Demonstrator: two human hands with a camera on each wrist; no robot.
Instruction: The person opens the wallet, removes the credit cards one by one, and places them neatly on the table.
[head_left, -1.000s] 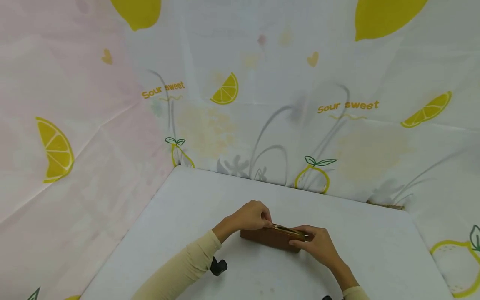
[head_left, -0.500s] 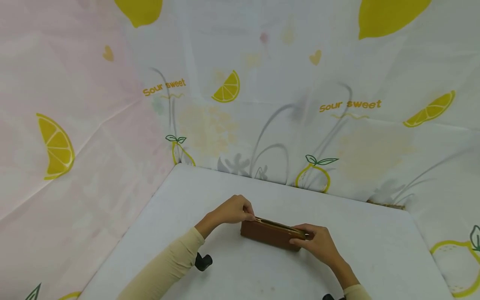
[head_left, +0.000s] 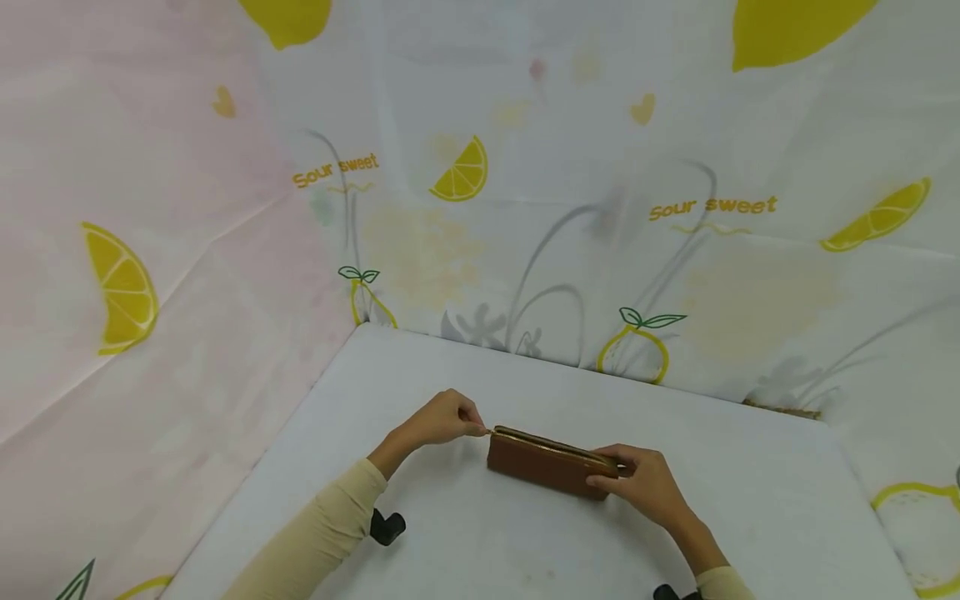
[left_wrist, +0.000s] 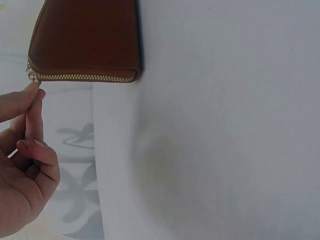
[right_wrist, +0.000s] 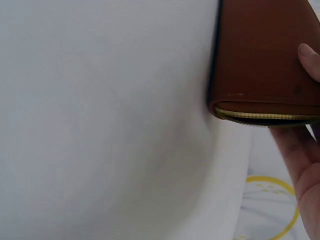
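Observation:
A brown zip-around wallet stands on its long edge on the white table. At its left top corner my left hand pinches the small gold zipper pull between thumb and fingertip. Gold teeth run meshed down that short end in the left wrist view. My right hand grips the other end, thumb on the near face and fingers behind. There, in the right wrist view, a dark gap shows beside the zipper teeth. The wallet's inside cannot be made out.
The white tabletop spreads around the wallet. Lemon-printed sheets hang behind and at the left of it. A black wrist device sits under the left sleeve, another by the right wrist.
My left hand has drawn the zipper pull leftward along the wallet's top edge to the left corner. The right hand keeps its grip on the right end.

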